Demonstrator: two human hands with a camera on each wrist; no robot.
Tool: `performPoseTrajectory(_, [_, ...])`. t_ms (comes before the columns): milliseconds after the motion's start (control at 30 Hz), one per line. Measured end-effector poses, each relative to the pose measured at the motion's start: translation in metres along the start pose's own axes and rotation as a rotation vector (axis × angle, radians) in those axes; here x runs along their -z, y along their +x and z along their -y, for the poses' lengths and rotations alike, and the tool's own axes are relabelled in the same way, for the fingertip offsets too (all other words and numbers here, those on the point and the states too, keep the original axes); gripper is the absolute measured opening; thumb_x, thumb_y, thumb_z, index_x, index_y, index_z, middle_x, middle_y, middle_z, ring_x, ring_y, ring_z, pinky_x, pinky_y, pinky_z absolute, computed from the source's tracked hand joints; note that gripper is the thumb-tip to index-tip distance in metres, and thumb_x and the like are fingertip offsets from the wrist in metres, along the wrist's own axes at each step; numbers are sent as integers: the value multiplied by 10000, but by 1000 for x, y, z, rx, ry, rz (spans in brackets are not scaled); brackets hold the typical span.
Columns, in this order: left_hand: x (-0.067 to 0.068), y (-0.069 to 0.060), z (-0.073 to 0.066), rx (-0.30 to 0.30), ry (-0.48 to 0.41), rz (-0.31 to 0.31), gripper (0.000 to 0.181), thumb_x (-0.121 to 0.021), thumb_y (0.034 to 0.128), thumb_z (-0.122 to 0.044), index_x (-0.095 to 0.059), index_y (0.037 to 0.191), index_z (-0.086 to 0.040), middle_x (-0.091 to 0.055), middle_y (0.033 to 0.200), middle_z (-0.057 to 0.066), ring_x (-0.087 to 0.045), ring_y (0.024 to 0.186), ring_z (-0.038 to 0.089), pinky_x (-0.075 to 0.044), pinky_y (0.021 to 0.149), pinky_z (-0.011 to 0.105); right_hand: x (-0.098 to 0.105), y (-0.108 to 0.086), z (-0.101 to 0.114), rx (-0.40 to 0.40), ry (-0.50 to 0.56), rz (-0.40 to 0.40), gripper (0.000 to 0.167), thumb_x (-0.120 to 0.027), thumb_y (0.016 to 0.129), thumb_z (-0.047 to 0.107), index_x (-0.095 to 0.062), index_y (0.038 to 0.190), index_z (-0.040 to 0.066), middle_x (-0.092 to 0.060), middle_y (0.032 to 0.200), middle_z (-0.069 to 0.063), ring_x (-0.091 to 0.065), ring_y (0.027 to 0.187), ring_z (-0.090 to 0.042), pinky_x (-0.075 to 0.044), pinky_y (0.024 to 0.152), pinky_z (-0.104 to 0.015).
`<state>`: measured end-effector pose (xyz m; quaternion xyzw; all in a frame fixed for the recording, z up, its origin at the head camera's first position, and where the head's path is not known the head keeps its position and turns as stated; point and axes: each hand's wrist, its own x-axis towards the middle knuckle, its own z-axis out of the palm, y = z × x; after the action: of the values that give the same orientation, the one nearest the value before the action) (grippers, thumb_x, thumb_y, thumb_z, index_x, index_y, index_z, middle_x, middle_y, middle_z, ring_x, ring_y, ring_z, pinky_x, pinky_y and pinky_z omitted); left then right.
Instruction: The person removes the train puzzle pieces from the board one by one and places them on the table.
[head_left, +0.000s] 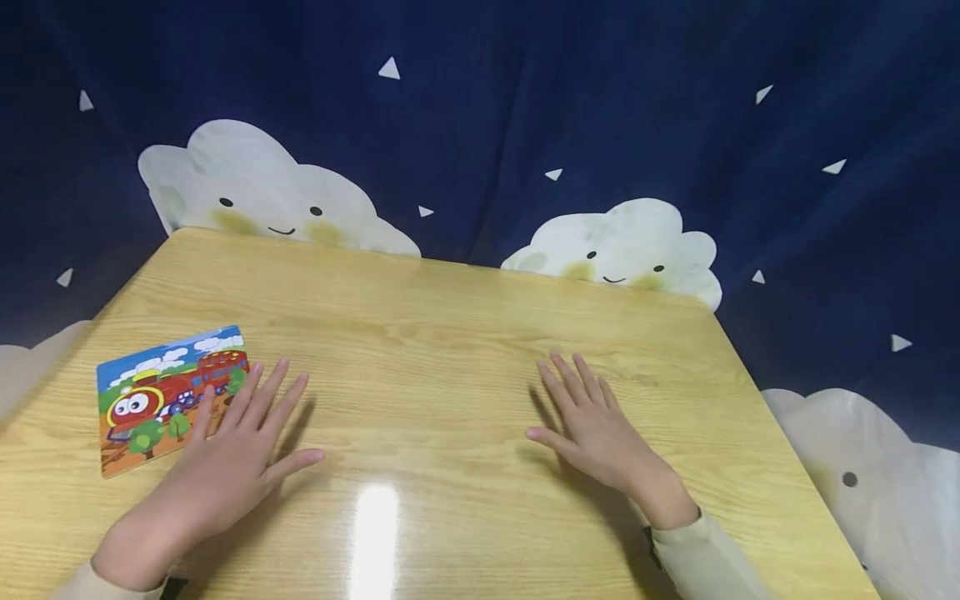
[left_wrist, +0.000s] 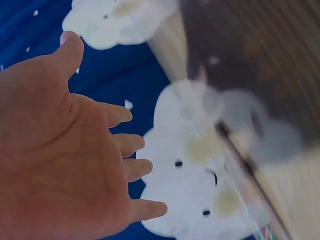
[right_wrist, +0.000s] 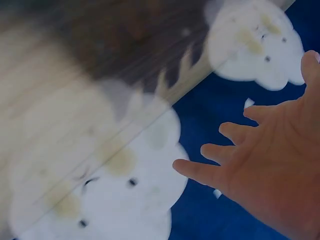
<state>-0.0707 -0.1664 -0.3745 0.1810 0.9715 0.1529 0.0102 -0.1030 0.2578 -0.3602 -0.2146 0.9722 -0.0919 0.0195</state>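
- The task's thing, a flat rectangular board printed in glossy colours with a red, big-eyed train, green trees and a blue sky [head_left: 142, 383], lay at the left side of the table.
- The bare left hand [head_left: 225, 475] was spread, fingers straight and thumb held out; in the head view its fingertips overlapped the board's right part, though whether they touched it could not be told.
- The bare right hand [head_left: 600, 437] was also spread, thumb out, over the right half of the table, well apart from the board.
- Pale beige fabric sleeves [head_left: 712, 558] covered both forearms.
- The light yellow wood-grain table [head_left: 435, 358] bore a bright white reflection between the hands, nearer the person.
- Beyond it hung a dark blue fabric backdrop [head_left: 465, 108] with small white triangles [head_left: 389, 70] and smiling white clouds [head_left: 258, 187].
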Motion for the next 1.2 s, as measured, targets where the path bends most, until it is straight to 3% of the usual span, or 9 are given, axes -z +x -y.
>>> performPoseTrajectory(267, [16,-23,47,93,-6,-22,889,-498,983,-536,43,1585,-168,182,1621,61,251,1444,265,265,1033,606,-11,58,56,193,64,120,848,-406,958,657,-75,1594,205,1,1646,-19,83,1489,-219,-104,1155,-582])
performPoseTrajectory(433, [15,-38,93,177,0,-12,924,-501,982,-530,98,1568,-141,261,1585,105,307,1410,300,294,976,644,-21,93,99,285,103,225,846,-397,955,664,-52,1594,230,33,1645,14,90,1490,-202,-88,1164,-559])
performPoseTrajectory(667, [8,-45,144,236,-8,-3,985,-524,971,-530,132,1545,-71,254,1548,229,319,1388,352,281,934,699,-37,121,161,407,24,321,850,-348,940,706,-20,1590,265,39,1644,23,98,1486,-163,-117,1166,-542])
performPoseTrajectory(867, [7,-36,169,190,-8,-6,1051,-600,938,-508,86,1530,23,159,1546,315,204,1399,477,87,911,837,-50,136,206,434,-104,403,832,-301,922,744,42,1569,349,105,1619,141,140,1462,-81,-119,1180,-468])
performPoseTrajectory(1033, [9,-32,185,183,-53,69,1162,-684,876,-513,92,1500,86,158,1505,378,167,1372,546,18,862,873,-60,147,237,421,-178,450,829,-290,905,768,83,1546,398,158,1587,218,160,1442,-22,-130,1180,-425])
performPoseTrajectory(1200, [12,-32,192,159,-99,129,1195,-735,847,-468,58,1451,191,151,1444,465,146,1341,603,-31,816,893,-67,155,253,396,-247,450,826,-269,899,777,91,1543,403,174,1572,239,131,1441,6,-128,1180,-402])
